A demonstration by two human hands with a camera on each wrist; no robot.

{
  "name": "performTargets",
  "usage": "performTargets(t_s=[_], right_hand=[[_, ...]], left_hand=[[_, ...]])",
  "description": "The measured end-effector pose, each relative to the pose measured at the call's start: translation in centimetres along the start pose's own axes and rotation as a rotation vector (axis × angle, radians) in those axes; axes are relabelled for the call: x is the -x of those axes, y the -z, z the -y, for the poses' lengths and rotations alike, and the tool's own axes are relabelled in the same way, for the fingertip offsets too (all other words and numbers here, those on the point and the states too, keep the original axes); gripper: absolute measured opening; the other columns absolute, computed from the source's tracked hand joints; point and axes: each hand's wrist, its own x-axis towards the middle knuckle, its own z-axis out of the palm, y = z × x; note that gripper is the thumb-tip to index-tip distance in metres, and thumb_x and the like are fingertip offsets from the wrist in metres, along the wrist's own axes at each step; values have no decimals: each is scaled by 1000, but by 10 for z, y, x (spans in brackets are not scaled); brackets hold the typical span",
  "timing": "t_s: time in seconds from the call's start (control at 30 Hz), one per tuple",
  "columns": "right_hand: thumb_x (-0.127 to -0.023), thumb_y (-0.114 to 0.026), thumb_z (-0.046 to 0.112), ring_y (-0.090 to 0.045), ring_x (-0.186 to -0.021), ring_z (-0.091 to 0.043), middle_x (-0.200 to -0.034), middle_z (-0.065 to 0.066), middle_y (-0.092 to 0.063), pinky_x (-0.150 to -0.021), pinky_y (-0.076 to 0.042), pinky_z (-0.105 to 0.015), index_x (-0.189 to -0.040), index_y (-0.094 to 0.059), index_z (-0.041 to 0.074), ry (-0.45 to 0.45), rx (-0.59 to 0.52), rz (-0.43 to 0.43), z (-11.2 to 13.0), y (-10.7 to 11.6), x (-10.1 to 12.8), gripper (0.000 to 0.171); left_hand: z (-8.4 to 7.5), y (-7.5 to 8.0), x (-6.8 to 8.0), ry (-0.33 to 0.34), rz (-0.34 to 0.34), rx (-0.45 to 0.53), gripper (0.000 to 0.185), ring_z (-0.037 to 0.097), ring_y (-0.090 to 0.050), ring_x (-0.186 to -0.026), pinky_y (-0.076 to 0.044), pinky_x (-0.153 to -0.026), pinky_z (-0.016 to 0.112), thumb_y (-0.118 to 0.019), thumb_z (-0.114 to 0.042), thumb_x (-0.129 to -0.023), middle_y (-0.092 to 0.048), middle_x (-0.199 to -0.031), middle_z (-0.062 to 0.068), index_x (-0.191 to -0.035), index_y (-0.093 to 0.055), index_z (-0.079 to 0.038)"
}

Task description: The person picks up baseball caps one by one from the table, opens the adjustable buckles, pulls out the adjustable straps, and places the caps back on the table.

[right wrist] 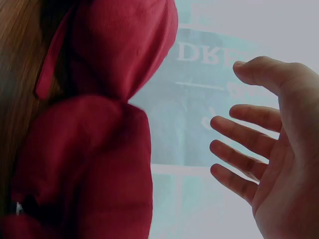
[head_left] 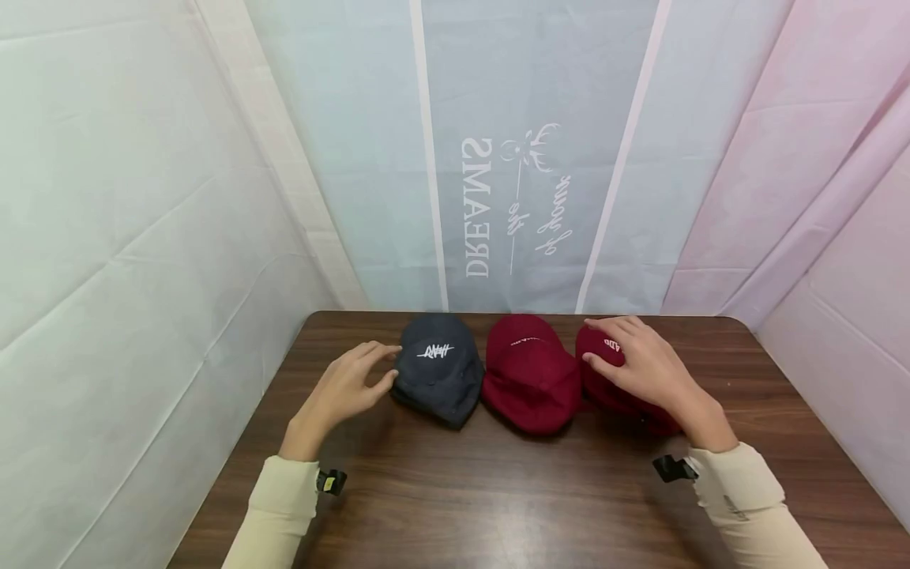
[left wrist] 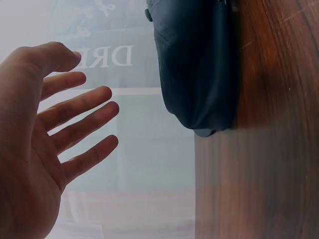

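3 caps sat in a row at the table's (head_left: 498,490) far edge. The left hand (head_left: 341,391), fingers loose and empty, hovered just left of the dark grey cap (head_left: 437,371). The right hand (head_left: 650,367), also relaxed, rested over the rightmost red cap (head_left: 604,387); the middle red cap (head_left: 529,375) lay untouched between.

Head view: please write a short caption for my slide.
Two open hands, left hand and right hand, flank three caps on a wooden table.
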Motion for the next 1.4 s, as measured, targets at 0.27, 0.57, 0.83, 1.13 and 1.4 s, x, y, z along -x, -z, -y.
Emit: performTargets(t_s=[0.27,0.57,0.83,1.13,1.4], right_hand=[[-92,-82,30,-58,-129,-36,-136,-16,-68,-106,-49,-61,-141,-66,9,26,-15,42,14,-13,-5,56],[-90,-84,32,-56,-132,-31,-145,-11,-63,-108,-51,-59,-142,-65,13,49,-79,97,36,-26,-11,58],[-89,-85,32,-56,-134,-28,-144,-7,-63,-109,-53,-55,-142,-66,13,95,-114,123,54,-42,-18,60],[-89,-85,27,-58,-134,-27,-142,-5,-64,-110,-52,-51,-140,-67,13,183,-136,120,73,-61,-25,56],[-89,-85,24,-60,-134,-27,-139,-3,-67,-118,-46,-52,-138,-69,12,223,-147,121,88,-75,-30,53]], left_hand=[[-6,-8,4,-24,5,25,37,22,-69,-94,-57,-78,40,-75,-23,-99,-74,-121,5,-135,-71,-13],[-8,-18,6,-63,11,36,40,24,-70,-109,-59,-90,46,-78,-23,-95,-72,-128,4,-134,-71,-14],[-11,-26,6,-73,26,69,41,25,-70,-117,-59,-97,48,-80,-21,-94,-72,-125,4,-132,-72,-9],[-11,-34,7,-67,31,53,41,24,-68,-115,-58,-98,49,-81,-21,-93,-72,-124,3,-132,-73,-10],[-11,-39,7,-38,74,63,39,22,-66,-119,-57,-101,47,-78,-24,-96,-71,-128,2,-133,-73,-11]])
